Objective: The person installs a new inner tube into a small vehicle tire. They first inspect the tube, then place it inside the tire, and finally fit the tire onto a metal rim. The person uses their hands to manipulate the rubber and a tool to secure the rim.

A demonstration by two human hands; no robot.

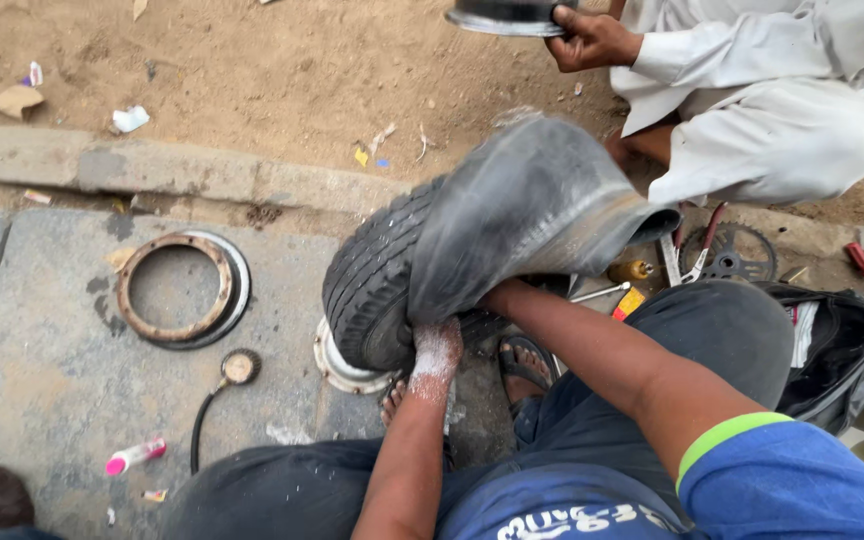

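Working the inner tube (527, 215) into the tyre (372, 285) by the slab's kerb edge goes best evenly: powdered left hand (435, 350) presses, fingers hidden; right hand unseen.

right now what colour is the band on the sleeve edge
Bright green band on a blue sleeve; the head view shows it best.

A single head-worn camera looks steeply down, close over the tyre (377, 290) on the pavement (42, 380).

Right hand hidden behind inner tube (532, 215), lower centre. Left hand (435, 352) fingers tucked under it. Dark bowl (507, 14) cut by top edge.
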